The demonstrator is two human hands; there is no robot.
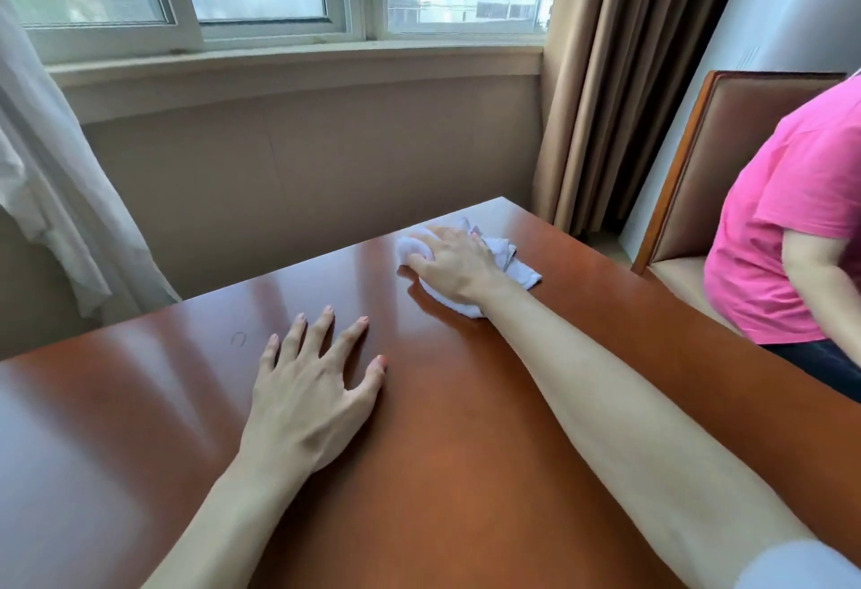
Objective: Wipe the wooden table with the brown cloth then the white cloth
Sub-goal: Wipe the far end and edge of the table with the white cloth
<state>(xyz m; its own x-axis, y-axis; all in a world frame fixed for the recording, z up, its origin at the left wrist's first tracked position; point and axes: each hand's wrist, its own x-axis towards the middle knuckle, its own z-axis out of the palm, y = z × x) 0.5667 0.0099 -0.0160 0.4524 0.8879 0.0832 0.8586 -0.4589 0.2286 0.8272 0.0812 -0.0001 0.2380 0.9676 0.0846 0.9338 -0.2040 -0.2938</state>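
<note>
The glossy reddish wooden table (466, 425) fills the lower part of the view. My right hand (454, 264) is stretched out to the table's far right corner and presses a crumpled white cloth (512, 262) flat on the wood, the fingers lying over it. Part of the cloth sticks out to the right of the hand and under the wrist. My left hand (312, 383) lies flat on the table nearer to me, fingers spread, holding nothing. No brown cloth is in view.
A person in a pink shirt (787, 225) sits at the right on a wooden chair (689, 169), close to the table's right edge. Behind the table are a beige wall, a window sill (298, 61), brown curtains (619, 75) and a white curtain (56, 197) at the left.
</note>
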